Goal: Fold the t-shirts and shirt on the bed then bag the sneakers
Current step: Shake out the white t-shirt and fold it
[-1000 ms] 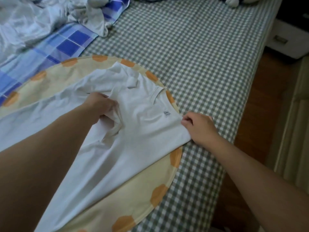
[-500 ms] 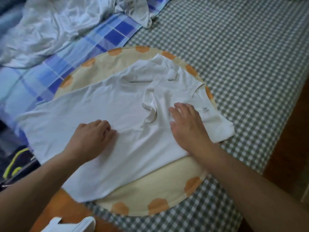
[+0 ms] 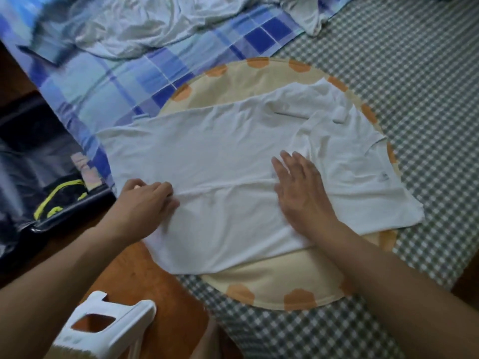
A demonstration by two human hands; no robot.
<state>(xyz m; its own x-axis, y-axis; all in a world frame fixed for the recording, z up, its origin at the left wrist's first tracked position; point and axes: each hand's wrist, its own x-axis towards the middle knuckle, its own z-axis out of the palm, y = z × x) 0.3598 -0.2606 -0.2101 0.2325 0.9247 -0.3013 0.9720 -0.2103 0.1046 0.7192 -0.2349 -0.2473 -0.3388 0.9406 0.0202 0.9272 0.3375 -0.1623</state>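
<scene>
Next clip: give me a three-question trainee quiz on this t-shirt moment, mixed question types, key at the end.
1. True or false: the right hand lies flat on the white t-shirt.
2. The left hand is: A) pinching a ridge of the t-shirt, B) lifting the white stool, C) resting on the blue plaid sheet.
3. Fill in: the t-shirt lies on a round cream mat with ____ spots.

Key: 1 true; 2 A; 3 orange.

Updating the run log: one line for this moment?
step: smoothing t-shirt on round mat | left hand: pinching fabric | right hand: flat on it | fold: not finished
</scene>
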